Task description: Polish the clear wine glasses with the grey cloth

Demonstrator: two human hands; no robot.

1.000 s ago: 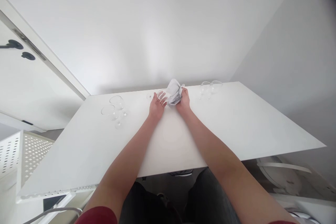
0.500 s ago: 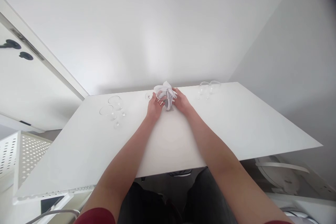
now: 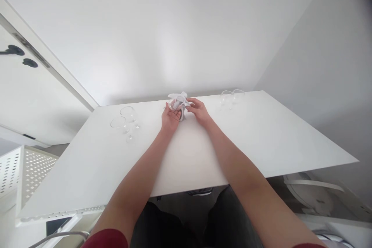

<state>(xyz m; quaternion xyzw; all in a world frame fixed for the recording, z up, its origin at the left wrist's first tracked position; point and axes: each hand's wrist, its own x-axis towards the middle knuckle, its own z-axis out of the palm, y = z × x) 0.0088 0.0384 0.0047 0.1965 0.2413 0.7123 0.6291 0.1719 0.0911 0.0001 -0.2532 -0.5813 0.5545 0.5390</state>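
My left hand (image 3: 171, 118) cups the bowl of a clear wine glass (image 3: 174, 103), which is tilted on its side above the far part of the table. A thin white cloth (image 3: 183, 105) is bunched at the glass, partly inside its bowl and hanging down beside it. My right hand (image 3: 198, 109) pinches the cloth at the right of the glass, thumb and fingers closed on it. The stem of the held glass is mostly hidden by my left hand and the cloth.
Two wine glasses, one nearer (image 3: 117, 122) and one behind it (image 3: 128, 113), stand on the left of the white table (image 3: 188, 162). Two more glasses (image 3: 227, 99) stand at the far right by the wall. A perforated white rack (image 3: 37, 166) is beside the table's left edge.
The glass in my left hand has turned so that its bowl shows more clearly. My right hand has shifted slightly left with the cloth, its fingers now more visible.
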